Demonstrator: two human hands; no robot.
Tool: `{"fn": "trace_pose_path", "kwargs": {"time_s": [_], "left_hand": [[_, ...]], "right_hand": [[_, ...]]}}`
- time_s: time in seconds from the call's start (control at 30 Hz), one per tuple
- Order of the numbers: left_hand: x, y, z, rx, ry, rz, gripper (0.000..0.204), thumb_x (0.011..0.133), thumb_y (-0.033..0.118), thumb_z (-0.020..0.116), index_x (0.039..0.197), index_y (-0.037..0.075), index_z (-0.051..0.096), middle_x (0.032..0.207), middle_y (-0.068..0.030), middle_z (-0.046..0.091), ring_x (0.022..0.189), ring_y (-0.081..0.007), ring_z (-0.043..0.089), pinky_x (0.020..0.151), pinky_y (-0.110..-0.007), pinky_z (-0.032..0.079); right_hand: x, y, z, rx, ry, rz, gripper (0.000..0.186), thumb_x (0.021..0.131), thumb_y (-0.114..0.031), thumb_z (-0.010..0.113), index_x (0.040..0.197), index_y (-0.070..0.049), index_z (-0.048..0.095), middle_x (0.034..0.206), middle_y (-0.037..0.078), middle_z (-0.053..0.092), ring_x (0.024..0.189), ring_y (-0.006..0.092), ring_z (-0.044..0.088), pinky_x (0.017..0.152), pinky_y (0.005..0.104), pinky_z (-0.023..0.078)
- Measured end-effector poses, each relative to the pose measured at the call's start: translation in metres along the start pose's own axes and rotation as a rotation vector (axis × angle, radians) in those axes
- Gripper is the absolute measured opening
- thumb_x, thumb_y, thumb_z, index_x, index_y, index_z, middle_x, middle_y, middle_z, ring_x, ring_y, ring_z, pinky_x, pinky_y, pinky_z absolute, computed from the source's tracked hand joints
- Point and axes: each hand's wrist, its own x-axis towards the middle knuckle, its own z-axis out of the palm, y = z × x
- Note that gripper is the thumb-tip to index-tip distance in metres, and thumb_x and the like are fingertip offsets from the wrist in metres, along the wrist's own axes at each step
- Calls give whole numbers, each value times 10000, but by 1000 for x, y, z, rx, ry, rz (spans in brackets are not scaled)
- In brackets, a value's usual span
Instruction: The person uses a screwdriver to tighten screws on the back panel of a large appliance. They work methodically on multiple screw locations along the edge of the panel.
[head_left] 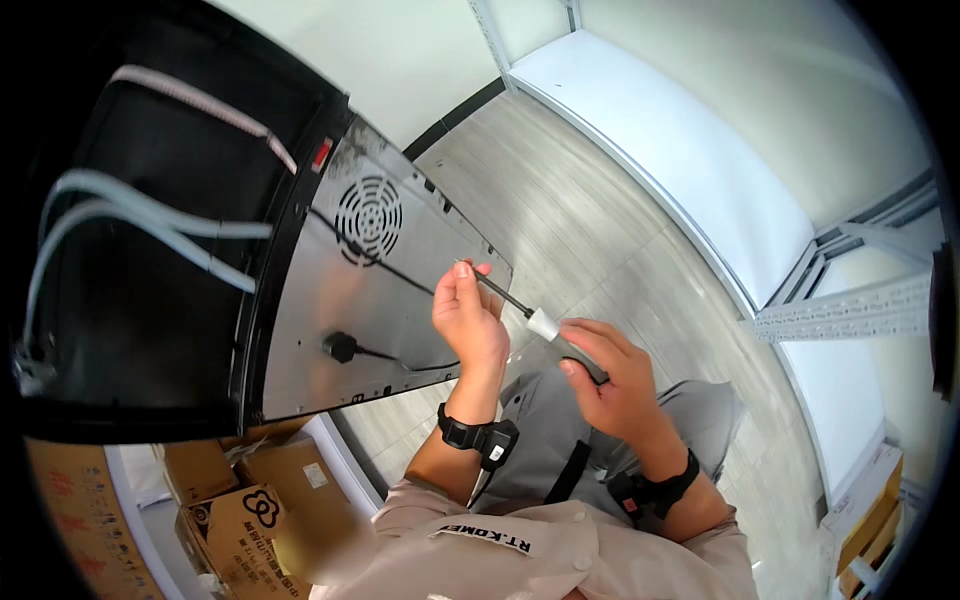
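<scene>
My right hand [622,388] is closed around the grey and white handle of a screwdriver [545,325], its dark shaft slanting up and left. At the far end of the shaft, my left hand [472,318] pinches thumb and fingers together by the tip. Something tiny may be between those fingertips, too small to name. Just left of my left hand is a large appliance with a bare metal panel [310,345] and a black section [140,330]. The metal panel has a round slotted vent [369,221], a black cord [385,262] and a black plug-like fitting [340,347].
Grey hoses [150,210] and a pale ribbed tube [195,97] run over the black section. Cardboard boxes [235,540] stand at the lower left. A white shelf [670,160] lines the wall on the right, with a perforated metal upright [850,308]. Wood-look floor [560,210] lies beyond my hands.
</scene>
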Motion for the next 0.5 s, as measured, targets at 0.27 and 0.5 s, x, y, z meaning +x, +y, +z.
{"fn": "trace_pose_path", "kwargs": {"time_s": [0.27,0.5], "left_hand": [[41,5,57,196,85,48,172,1001,206,607,1007,35,628,972,-67,689,476,-8,301,418,-205,240],[73,-42,53,67,45,95,151,995,193,610,1034,48,624,985,-77,694,481,-4,287,436,-205,234]], "right_hand": [[54,36,-4,167,86,51,323,792,-55,765,1096,-39,658,1117,159,686,941,329,693,796,368,560],[77,97,-5,32,171,-16,333,766,-45,785,1073,-53,658,1051,137,656,887,286,668,728,352,539]]}}
